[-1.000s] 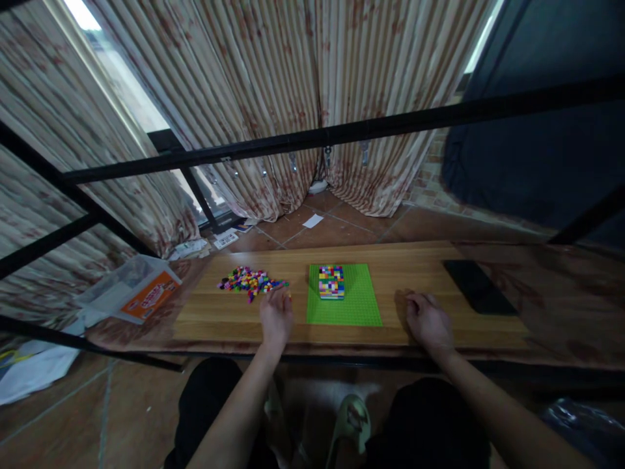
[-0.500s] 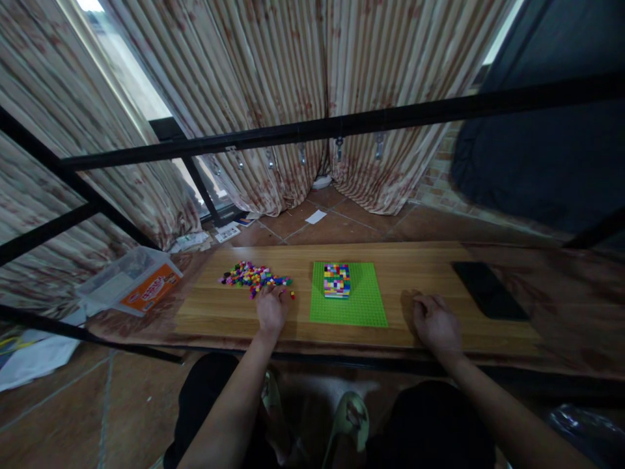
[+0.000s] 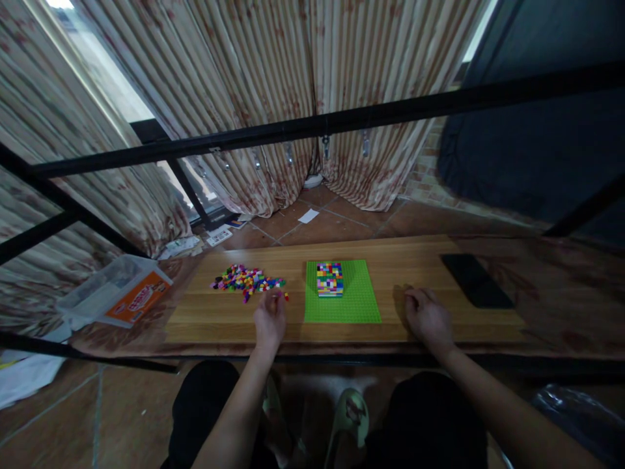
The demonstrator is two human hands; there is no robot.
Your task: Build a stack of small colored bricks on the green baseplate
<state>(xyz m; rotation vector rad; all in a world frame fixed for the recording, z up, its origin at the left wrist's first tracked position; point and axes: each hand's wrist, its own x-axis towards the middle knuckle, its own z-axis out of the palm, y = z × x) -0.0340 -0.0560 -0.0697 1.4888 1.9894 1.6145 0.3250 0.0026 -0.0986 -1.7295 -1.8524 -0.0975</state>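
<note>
My left hand (image 3: 269,318) is closed in a pinch at the near right edge of a pile of small coloured building bricks (image 3: 249,280). A tiny pinkish brick shows between its fingertips, its shape unclear. One loose red and yellow brick (image 3: 286,296) lies just right of those fingers. On a green studded baseplate (image 3: 359,306) stands a multicoloured block of stacked bricks (image 3: 330,280), near the plate's left side. To the right of the plate my right hand (image 3: 428,317) rests on the board with curled fingers. What they hold, if anything, is hidden.
The wooden board (image 3: 209,319) carries a dark flat phone-like slab (image 3: 476,280) at its right. Left of the board sits a clear plastic box (image 3: 110,293) with an orange label. A black metal rail (image 3: 273,132) with hanging clips crosses beyond the board, before curtains (image 3: 244,65).
My left hand has drawn back slightly from the brick pile, with its fingers pinched together. My right hand stays beside the baseplate. The whole view has shifted a little.
</note>
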